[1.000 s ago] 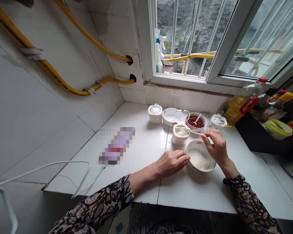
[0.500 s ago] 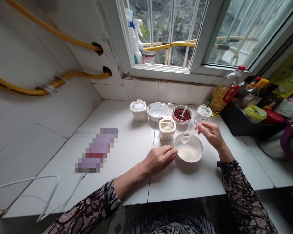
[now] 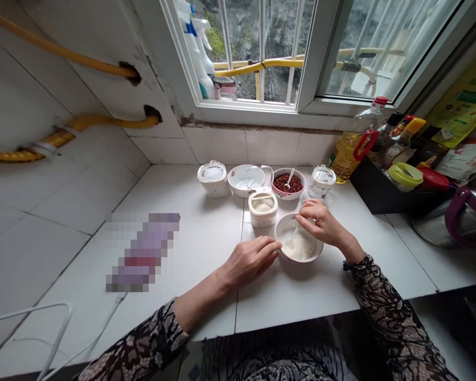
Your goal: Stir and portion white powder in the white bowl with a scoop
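Note:
My left hand point(image 3: 254, 258) holds the left rim of a white bowl point(image 3: 297, 260) between its fingertips. White grainy powder point(image 3: 304, 247) covers part of the bowl's bottom. A small white plastic spoon point(image 3: 291, 239) is pinched in my right hand point(image 3: 320, 222), its tip down in the powder. Just behind the bowl stands a white container point(image 3: 263, 216) with its clear lid raised and pale powder inside. Farther back, a bowl point(image 3: 289, 196) of dark red beans point(image 3: 280, 183) has another small white spoon point(image 3: 289, 180) in it.
At the back are a lidded container point(image 3: 213, 182), a white bowl point(image 3: 238, 177) and a clear jar point(image 3: 322, 182). To the right stand an oil bottle point(image 3: 347, 153), a black box point(image 3: 368, 182) of seasonings and a metal pot point(image 3: 432, 225). A blurred-out purple object point(image 3: 150, 243) and a white cable point(image 3: 113, 317) lie left.
My right hand has moved left and lowered the spoon from above the bowl into the powder. My left hand keeps its hold on the rim. The view has shifted slightly.

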Available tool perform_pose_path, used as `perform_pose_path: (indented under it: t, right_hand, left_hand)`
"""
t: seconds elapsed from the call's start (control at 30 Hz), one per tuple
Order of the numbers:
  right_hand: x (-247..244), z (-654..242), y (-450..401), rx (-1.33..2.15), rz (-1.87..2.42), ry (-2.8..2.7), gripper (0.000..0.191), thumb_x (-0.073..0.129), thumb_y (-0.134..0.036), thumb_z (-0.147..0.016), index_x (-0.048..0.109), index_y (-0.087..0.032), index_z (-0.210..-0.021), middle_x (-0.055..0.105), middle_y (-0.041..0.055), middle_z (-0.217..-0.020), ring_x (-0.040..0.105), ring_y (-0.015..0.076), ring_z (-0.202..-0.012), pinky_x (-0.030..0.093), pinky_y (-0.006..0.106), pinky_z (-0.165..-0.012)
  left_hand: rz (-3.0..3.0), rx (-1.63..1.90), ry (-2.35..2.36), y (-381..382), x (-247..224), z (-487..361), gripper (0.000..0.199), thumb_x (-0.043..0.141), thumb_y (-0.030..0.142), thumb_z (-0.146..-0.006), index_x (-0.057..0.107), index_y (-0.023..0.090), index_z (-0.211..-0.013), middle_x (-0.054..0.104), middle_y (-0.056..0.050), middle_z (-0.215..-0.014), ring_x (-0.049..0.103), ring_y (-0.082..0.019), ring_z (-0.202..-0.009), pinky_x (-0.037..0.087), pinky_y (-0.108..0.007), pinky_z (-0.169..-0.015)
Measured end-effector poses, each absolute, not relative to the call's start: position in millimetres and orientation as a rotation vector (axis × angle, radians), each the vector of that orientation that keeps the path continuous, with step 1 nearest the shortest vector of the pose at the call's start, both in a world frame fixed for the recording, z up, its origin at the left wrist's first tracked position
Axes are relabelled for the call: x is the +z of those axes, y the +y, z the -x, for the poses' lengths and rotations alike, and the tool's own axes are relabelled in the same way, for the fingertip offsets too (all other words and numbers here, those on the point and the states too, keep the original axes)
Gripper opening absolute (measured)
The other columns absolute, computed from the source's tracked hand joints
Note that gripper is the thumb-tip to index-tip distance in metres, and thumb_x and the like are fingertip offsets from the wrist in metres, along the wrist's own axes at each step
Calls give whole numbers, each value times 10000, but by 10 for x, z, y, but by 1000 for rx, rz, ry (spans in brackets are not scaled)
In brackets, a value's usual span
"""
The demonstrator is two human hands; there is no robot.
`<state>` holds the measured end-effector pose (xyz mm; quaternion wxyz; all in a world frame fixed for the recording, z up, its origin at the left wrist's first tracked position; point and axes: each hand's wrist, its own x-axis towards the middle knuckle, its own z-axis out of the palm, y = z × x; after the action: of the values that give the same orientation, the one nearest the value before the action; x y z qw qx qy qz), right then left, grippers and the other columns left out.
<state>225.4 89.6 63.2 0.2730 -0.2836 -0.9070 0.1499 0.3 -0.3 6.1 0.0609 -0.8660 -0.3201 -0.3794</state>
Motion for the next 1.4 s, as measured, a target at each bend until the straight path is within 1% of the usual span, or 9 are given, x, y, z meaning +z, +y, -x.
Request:
perform_pose_path:
  t: [0.4, 0.57, 0.7, 0.83, 0.97, 1.1, 1.23, 1.33, 1.4]
  right_hand:
    - [660, -2257, 910, 688, 808, -2333, 414, 477, -285, -948, 451, -205, -543, 543, -8, -552, 481, 146, -619, 416, 351, -784]
    - [704, -2321, 925, 815, 922, -2219, 465, 493, -405, -933, 505, -193, -520, 544, 5, -591, 516, 143, -636, 415, 304, -691]
    - [694, -2370, 976, 1015, 1031, -2080, 506, 530, -542, -879, 525, -186, -520, 501, -15, -531, 461, 116, -544, 377, 275, -596]
    - [660, -2360, 1040, 1201, 1082, -1845, 543, 607, -642, -787, 531, -183, -508, 536, -3, -528, 512, 127, -555, 421, 287, -631]
    - [609, -2276, 1108, 1226, 1135, -1662, 557, 676, -692, -695, 562, -178, -512, 565, 14, -518, 561, 152, -592, 466, 309, -668]
    - [607, -2135, 1106, 1083, 1095, -1671, 558, 612, -707, -758, 599, -182, -571, 630, 38, -585, 591, 166, -617, 492, 326, -689]
    - [649, -2005, 984, 585, 1013, -1794, 426, 521, -539, -919, 603, -205, -668, 668, 49, -701, 627, 203, -725, 493, 379, -796]
    - [667, -1953, 890, 156, 901, -2006, 290, 528, -380, -944, 585, -226, -704, 690, 48, -754, 637, 229, -829, 401, 472, -998]
    - [675, -1944, 856, 31, 845, -2104, 240, 531, -316, -942, 579, -236, -720, 697, 39, -761, 646, 232, -867, 331, 499, -1069]
  left_hand:
    - [2636, -1134, -972, -7, 63, 10, 183, 390, 195, -1019, 543, 144, -1106, 677, -67, -924, 661, -138, -745, 528, -211, -554]
    - [2636, -1147, -961, -5, 60, 9, 178, 391, 193, -1017, 539, 145, -1104, 676, -66, -920, 657, -141, -734, 529, -220, -552]
    - [2642, -1147, -965, -4, 55, 9, 174, 399, 194, -1017, 540, 142, -1104, 677, -69, -930, 659, -142, -741, 528, -219, -559]
    - [2629, -1140, -972, -1, 44, 9, 184, 393, 204, -1022, 550, 146, -1100, 679, -70, -929, 662, -137, -741, 526, -211, -555]
    - [2632, -1146, -971, 6, 33, 5, 193, 385, 209, -1023, 553, 143, -1093, 678, -75, -929, 661, -143, -738, 526, -215, -544]
    - [2628, -1146, -967, 9, 39, -2, 211, 365, 208, -1025, 556, 142, -1088, 674, -77, -917, 658, -143, -732, 525, -216, -541]
    - [2621, -1149, -955, 8, 43, -6, 205, 371, 203, -1021, 554, 138, -1086, 669, -78, -917, 656, -147, -731, 521, -218, -539]
    - [2633, -1139, -956, 8, 35, -5, 205, 378, 203, -1015, 556, 135, -1091, 666, -84, -922, 654, -151, -733, 525, -225, -539]
    - [2634, -1130, -963, 8, 28, -2, 211, 377, 208, -1013, 560, 136, -1093, 665, -85, -918, 650, -150, -728, 526, -226, -538]
